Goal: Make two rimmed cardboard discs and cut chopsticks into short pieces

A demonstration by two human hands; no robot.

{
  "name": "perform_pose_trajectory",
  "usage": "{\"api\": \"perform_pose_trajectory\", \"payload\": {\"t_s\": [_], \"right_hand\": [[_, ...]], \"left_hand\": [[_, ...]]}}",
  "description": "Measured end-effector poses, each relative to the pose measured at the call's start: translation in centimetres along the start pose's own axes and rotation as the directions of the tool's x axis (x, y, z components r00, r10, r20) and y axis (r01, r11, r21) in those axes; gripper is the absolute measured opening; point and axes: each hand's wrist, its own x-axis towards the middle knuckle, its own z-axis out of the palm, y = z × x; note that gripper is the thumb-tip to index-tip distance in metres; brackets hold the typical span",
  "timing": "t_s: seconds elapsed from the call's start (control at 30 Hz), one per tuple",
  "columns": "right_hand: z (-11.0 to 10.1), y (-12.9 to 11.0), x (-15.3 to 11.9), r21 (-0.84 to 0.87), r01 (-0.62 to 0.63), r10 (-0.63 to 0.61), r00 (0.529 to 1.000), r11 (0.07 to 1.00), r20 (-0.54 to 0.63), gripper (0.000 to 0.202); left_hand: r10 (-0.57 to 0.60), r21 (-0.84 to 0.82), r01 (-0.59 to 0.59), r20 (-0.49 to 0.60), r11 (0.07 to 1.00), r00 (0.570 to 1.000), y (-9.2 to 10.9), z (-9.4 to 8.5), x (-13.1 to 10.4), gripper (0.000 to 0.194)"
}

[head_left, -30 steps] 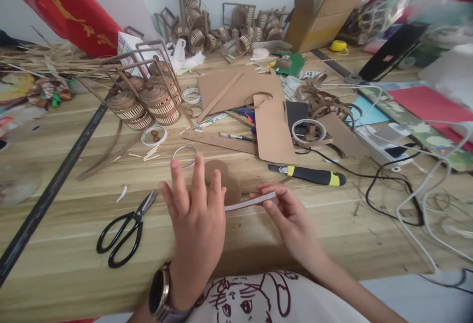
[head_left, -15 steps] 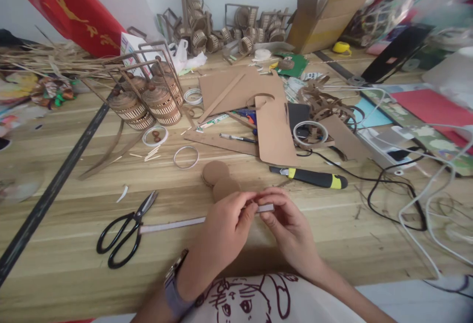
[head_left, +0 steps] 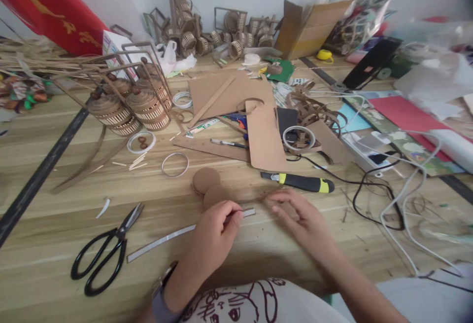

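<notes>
My left hand [head_left: 212, 234] is closed in a pinch on a narrow cardboard strip [head_left: 160, 240] with a white face. One short end sticks out past my fingertips, and the long part runs left across the table. To its right, my right hand [head_left: 301, 217] is held apart from the strip, thumb and fingers separated, with nothing visible in it. Just beyond my left hand lie two round cardboard discs [head_left: 206, 180], one partly overlapping the other. Black-handled scissors [head_left: 121, 234] rest blades open at the left, near the strip's far end.
A yellow-and-black utility knife [head_left: 303, 182] lies beyond my right hand. Cardboard sheets [head_left: 264, 135], tape rings [head_left: 175, 164] and cardboard strips [head_left: 314, 103] clutter the middle. Small lidded baskets [head_left: 148, 108] stand at left; cables [head_left: 399, 214] sprawl at right.
My right hand has come off the strip's end and moved right, its fingers parting. My left hand still pinches the strip. The view has shifted slightly.
</notes>
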Motion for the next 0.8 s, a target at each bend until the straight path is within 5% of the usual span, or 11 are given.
{"api": "perform_pose_trajectory", "payload": {"t_s": [0.27,0.43,0.6,0.8], "right_hand": [[-2.7,2.1,4.3,-0.443,0.069,-0.078,0.997,0.894,-0.001,0.020],[-1.8,3.2,6.7,-0.638,-0.099,0.061,0.995,0.763,-0.081,0.036],[-0.8,3.5,7.2,-0.683,-0.161,0.132,0.987,0.713,-0.094,0.039],[-1.2,3.8,7.5,-0.550,0.008,0.023,0.998,0.835,0.050,0.033]], "left_hand": [[-0.018,0.151,0.012,0.040,0.989,0.999,-0.2,0.3,0.1,0.021],[-0.018,0.185,0.007,0.060,0.983,0.998,-0.5,0.4,0.2,0.021],[-0.024,0.193,0.009,0.071,0.981,0.997,-0.6,0.5,0.2,0.022],[-0.011,0.197,-0.005,0.082,0.980,0.997,-0.7,0.6,0.2,0.022]]}}
